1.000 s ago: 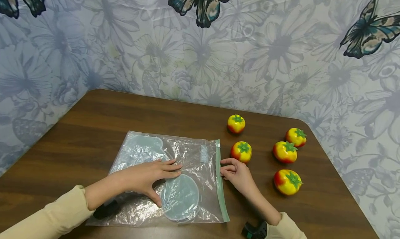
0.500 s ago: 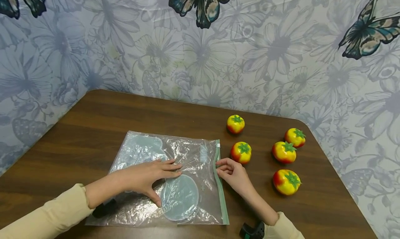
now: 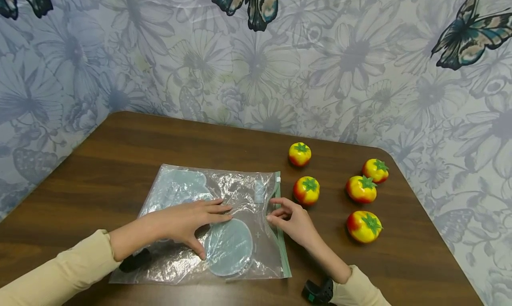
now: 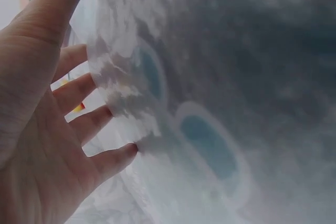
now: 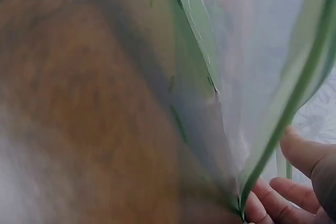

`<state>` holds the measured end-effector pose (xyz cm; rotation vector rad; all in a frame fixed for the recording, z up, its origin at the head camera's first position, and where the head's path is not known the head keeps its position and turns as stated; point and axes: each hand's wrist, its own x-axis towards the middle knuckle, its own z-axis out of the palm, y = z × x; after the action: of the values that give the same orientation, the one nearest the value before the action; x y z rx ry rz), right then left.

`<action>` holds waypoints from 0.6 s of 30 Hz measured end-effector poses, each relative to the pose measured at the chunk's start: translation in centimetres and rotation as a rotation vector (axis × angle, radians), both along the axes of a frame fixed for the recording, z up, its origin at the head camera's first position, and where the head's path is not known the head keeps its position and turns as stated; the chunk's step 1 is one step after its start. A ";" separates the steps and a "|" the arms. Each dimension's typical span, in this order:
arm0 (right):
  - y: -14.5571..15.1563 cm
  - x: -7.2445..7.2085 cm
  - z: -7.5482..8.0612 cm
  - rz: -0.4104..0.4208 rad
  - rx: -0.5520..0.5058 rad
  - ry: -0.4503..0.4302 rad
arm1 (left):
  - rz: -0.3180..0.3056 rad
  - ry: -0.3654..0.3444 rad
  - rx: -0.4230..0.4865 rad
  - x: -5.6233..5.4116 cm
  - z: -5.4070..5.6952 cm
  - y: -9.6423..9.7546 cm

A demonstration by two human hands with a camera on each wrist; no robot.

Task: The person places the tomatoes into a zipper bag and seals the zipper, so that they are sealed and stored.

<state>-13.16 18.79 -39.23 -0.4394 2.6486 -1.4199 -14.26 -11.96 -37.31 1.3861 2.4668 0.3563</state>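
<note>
A clear plastic zip bag point(image 3: 244, 186) lies on the table, with a green strip point(image 3: 286, 257) along its right edge. Inside it show a round pale-blue piece point(image 3: 230, 247) and a scalloped pale-blue piece point(image 3: 182, 183). My left hand point(image 3: 192, 221) rests on the bag with fingers spread; in the left wrist view the hand point(image 4: 58, 124) borders the shiny plastic. At the green edge, my right hand point(image 3: 294, 219) pinches the bag with thumb and fingers. In the right wrist view, the strip point(image 5: 294, 108) stands apart from the other layer beside my fingers point(image 5: 283, 203).
Several yellow-red toy fruits with green tops stand right of the bag, the nearest one point(image 3: 306, 191) just beyond my right hand. Black wrist devices show at my left wrist point(image 3: 136, 260) and right wrist point(image 3: 318, 291). A patterned wall point(image 3: 256, 83) borders the brown table point(image 3: 192, 141).
My right hand has moved left from beside the green strip onto it, and the strip now bends inward at the fingers. The left hand stays put. The view has shifted slightly.
</note>
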 end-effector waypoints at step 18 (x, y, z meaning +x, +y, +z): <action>-0.7 0.3 0.2 -0.003 0.049 -0.006 | 0.143 -0.173 0.248 -1.1 1.9 4.1</action>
<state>-12.86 18.08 -39.01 -0.4259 2.6735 -1.3514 -15.35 -7.82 -35.42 1.2094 2.4462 0.8030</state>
